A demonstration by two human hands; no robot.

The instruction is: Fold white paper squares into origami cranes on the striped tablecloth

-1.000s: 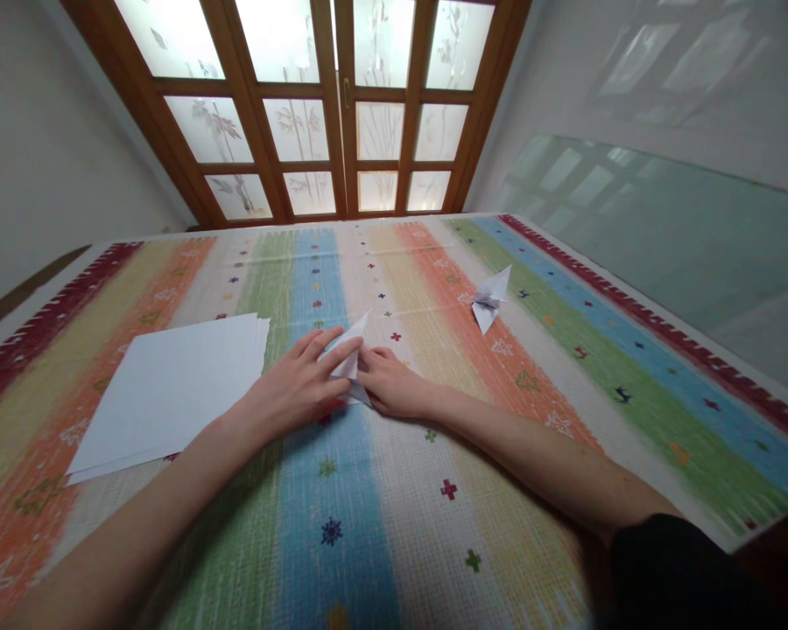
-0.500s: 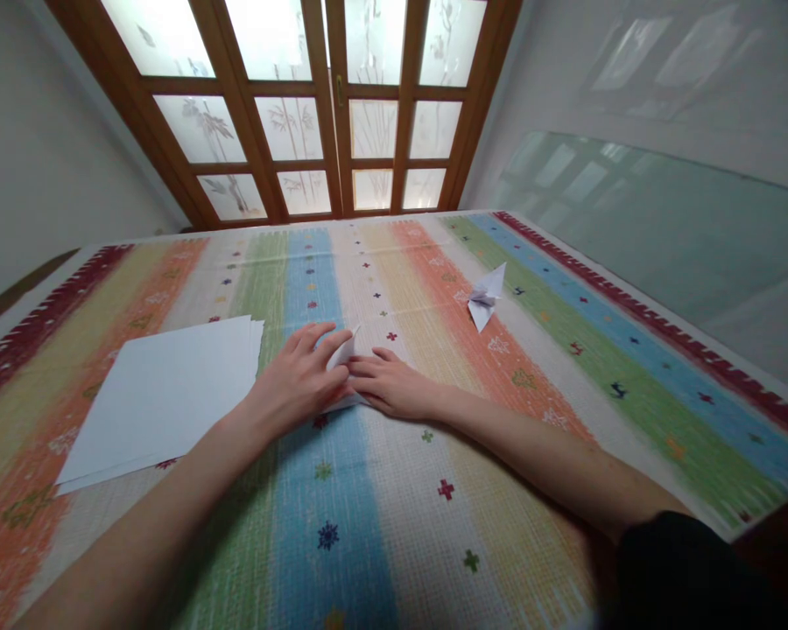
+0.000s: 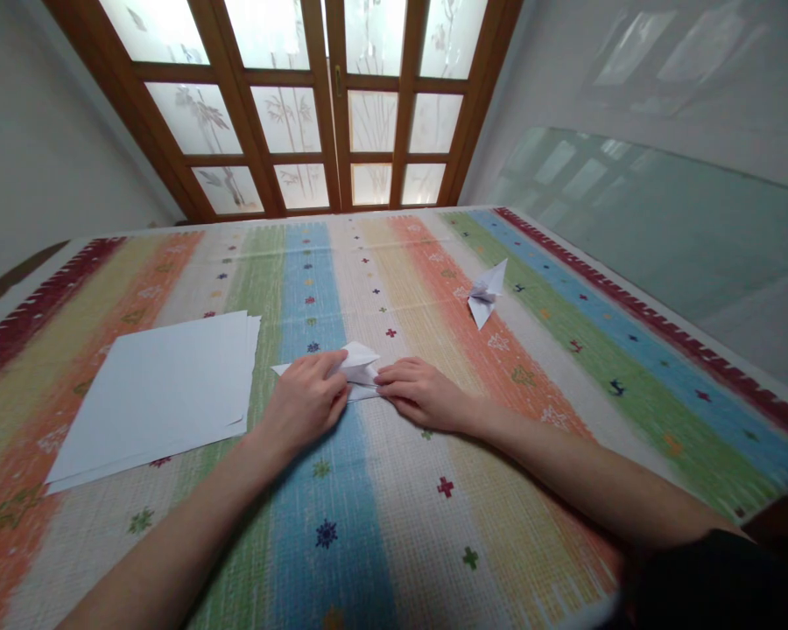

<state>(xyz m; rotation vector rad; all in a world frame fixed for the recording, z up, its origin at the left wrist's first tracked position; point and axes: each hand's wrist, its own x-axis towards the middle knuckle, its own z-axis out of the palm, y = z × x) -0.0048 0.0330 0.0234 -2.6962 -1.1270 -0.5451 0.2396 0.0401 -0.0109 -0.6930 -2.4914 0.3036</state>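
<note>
A folded white paper (image 3: 361, 372) lies on the striped tablecloth (image 3: 420, 525) between my hands, with one pointed tip sticking out to the left. My left hand (image 3: 308, 392) is closed over its left part, the fingers and thumb pinching a raised flap. From the other side, my right hand (image 3: 424, 394) grips the right edge of the paper with its fingertips pressed together. Parts of the folds are hidden under the left fingers.
To the left lies a stack of white paper sheets (image 3: 158, 394). A folded paper figure with pointed ends (image 3: 487, 293) rests farther back on the right. Beyond the table stand wooden doors with frosted panes (image 3: 302, 122). A wall (image 3: 663, 201) runs along the right side.
My left hand has closed from spread fingers into a pinch on the flap, which is now lower. My right hand has shifted slightly right, showing more of the folded paper.
</note>
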